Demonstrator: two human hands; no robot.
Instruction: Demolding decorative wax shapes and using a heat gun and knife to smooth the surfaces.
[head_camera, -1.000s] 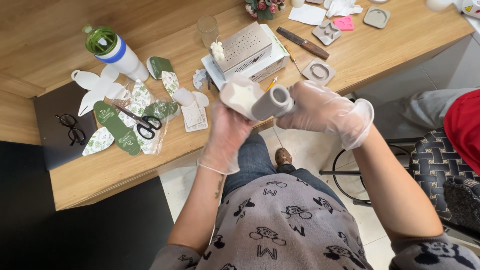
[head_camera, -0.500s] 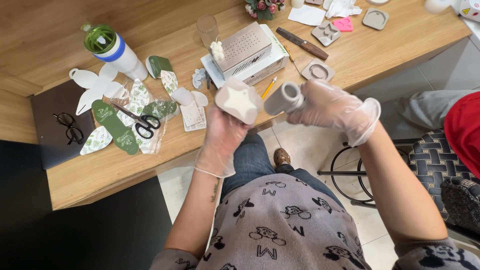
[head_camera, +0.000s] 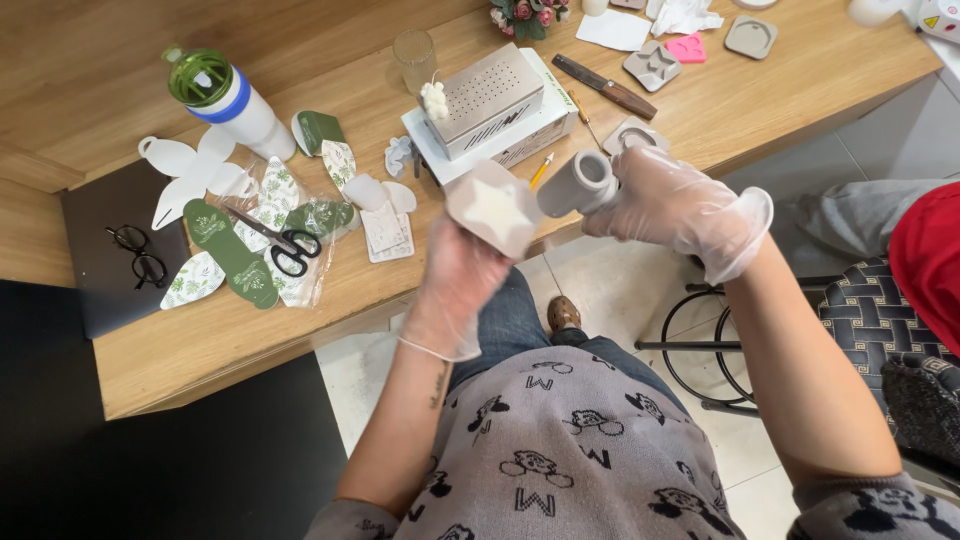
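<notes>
My left hand (head_camera: 458, 285), in a thin clear glove, grips a white block-shaped piece (head_camera: 494, 208) with a star-like hollow in its face. My right hand (head_camera: 680, 205), also gloved, holds a grey cylinder mould (head_camera: 576, 183) with its open end turned toward me. The two pieces are held close together just in front of the wooden table's front edge (head_camera: 330, 310), a small gap between them. My lap in a grey patterned top fills the bottom of the view.
On the table lie black scissors (head_camera: 278, 243), green and white paper leaves (head_camera: 230, 262), a green-lidded bottle (head_camera: 228, 98), glasses (head_camera: 138, 253) on a dark laptop, a perforated metal box (head_camera: 495, 98), a knife (head_camera: 606, 87) and small moulds (head_camera: 652, 65). A woven chair (head_camera: 880, 310) and another person's red sleeve (head_camera: 930, 270) are right.
The white piece and the grey cylinder were pressed together a second ago; my hands have drawn them apart, the cylinder going right and the white piece's hollow face turning toward me.
</notes>
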